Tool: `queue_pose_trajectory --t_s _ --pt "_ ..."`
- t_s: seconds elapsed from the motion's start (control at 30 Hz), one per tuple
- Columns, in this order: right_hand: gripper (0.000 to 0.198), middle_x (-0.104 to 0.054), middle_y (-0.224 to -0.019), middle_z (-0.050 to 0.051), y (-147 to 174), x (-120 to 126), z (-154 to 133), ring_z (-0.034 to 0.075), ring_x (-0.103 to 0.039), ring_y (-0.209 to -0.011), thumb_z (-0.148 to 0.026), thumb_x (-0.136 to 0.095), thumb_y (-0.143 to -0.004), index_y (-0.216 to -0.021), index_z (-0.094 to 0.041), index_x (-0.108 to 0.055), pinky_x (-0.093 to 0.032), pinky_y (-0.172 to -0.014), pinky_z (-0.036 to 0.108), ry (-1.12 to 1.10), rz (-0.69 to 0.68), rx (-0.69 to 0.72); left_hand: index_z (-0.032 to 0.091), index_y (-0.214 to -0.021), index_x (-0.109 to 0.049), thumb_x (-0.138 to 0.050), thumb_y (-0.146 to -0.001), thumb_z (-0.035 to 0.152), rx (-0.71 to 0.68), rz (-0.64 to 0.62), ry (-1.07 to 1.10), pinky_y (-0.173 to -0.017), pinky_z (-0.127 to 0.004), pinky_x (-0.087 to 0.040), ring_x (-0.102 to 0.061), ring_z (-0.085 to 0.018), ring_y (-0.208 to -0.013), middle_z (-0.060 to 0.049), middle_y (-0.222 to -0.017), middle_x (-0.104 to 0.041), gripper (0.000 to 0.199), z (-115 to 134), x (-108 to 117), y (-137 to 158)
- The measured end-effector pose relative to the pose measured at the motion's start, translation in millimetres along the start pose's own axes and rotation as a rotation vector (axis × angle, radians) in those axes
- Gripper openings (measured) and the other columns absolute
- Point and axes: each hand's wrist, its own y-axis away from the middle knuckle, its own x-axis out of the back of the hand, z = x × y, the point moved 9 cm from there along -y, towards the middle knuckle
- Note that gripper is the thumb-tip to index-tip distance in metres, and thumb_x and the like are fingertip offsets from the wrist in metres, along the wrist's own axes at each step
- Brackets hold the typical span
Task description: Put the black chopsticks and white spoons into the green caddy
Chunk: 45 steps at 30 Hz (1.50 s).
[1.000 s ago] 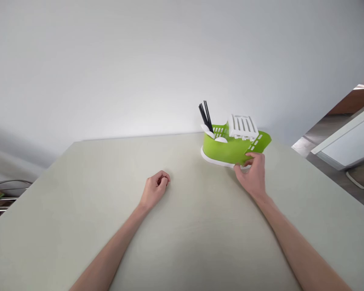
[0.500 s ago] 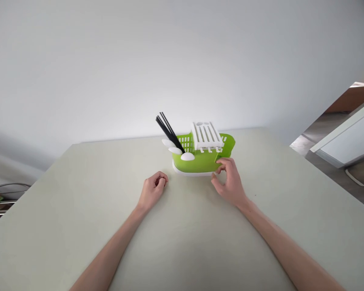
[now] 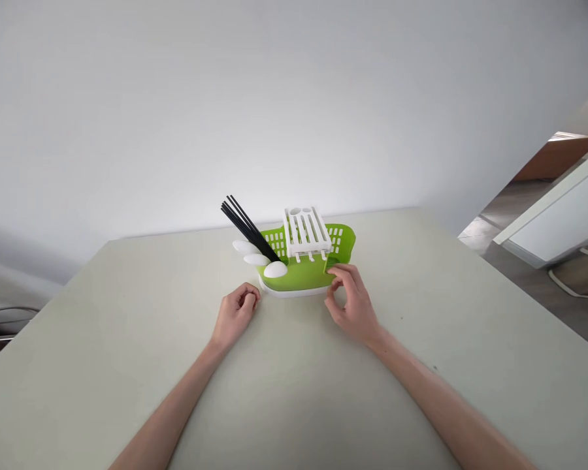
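A green utensil caddy point(image 3: 298, 279) with a white base stands upright on the table. Black chopsticks point(image 3: 249, 230) lean out of its left end, beside several white spoons point(image 3: 275, 269). A white slotted rack with hooks point(image 3: 306, 235) tops its middle. My right hand point(image 3: 351, 301) has its thumb and bent fingers on the caddy's right front edge; the fingertips are partly hidden behind the wall. Just left of the caddy's base, my left hand point(image 3: 235, 314) rests on the table, loosely curled with nothing visible in it.
The pale table point(image 3: 142, 313) meets a plain wall point(image 3: 274, 98) behind the caddy. Beyond the table's right edge are a white cabinet point(image 3: 558, 215) and the floor. A metal rack point(image 3: 0, 339) shows at the far left.
The caddy has slid left and slightly nearer, my right hand moving along with it. My left hand stays curled on the table. The whole view has shifted a little.
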Motion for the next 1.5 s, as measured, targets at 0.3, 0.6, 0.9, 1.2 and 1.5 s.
queue_pose_trajectory --t_s 0.3,0.6,0.9,1.2,1.5 --pt "0.044 -0.054 -0.130 0.012 2 0 9 0.018 -0.067 -0.082 -0.009 -0.050 -0.092 -0.132 -0.028 -0.053 -0.061 -0.066 0.035 0.037 0.019 -0.010 0.022 -0.077 -0.057 -0.045 -0.084 0.030 0.000 -0.009 0.010 -0.056 -0.026 -0.032 -0.040 -0.014 -0.055 0.005 -0.060 -0.048 0.016 -3 -1 -1" --pt "0.041 -0.055 -0.131 0.012 3 -1 13 0.018 -0.068 -0.084 -0.010 -0.049 -0.094 -0.130 -0.028 -0.053 -0.060 -0.065 0.034 0.036 0.006 -0.031 0.022 -0.080 -0.060 -0.046 -0.085 0.031 -0.013 0.056 0.022 -0.058 -0.026 -0.036 -0.047 -0.015 -0.058 0.004 -0.061 -0.051 0.018 -11 7 -4" --pt "0.038 -0.056 -0.133 0.012 2 0 16 0.018 -0.069 -0.085 -0.012 -0.049 -0.096 -0.130 -0.027 -0.053 -0.059 -0.066 0.034 0.037 -0.006 -0.029 0.021 -0.090 -0.062 -0.053 -0.079 0.038 0.050 0.296 0.692 -0.086 -0.030 -0.054 -0.068 -0.020 -0.103 -0.010 -0.112 -0.074 0.023 6 72 -66" --pt "0.039 -0.058 -0.133 0.012 0 3 12 0.015 -0.068 -0.075 -0.012 -0.046 -0.097 -0.132 -0.027 -0.052 -0.055 -0.060 0.031 0.054 -0.028 0.015 0.018 -0.095 -0.061 -0.078 -0.085 0.060 -0.013 0.200 0.579 -0.088 -0.034 -0.058 -0.073 -0.021 -0.093 -0.010 -0.094 -0.072 0.046 110 83 -110" --pt "0.042 -0.058 -0.136 0.011 0 5 9 0.014 -0.065 -0.071 -0.011 -0.045 -0.097 -0.135 -0.027 -0.050 -0.053 -0.059 0.029 0.077 -0.046 0.039 0.019 -0.095 -0.051 -0.068 -0.098 0.028 0.005 0.160 0.475 -0.075 -0.031 -0.057 -0.058 -0.011 -0.063 0.004 -0.073 -0.053 0.019 145 43 -117"
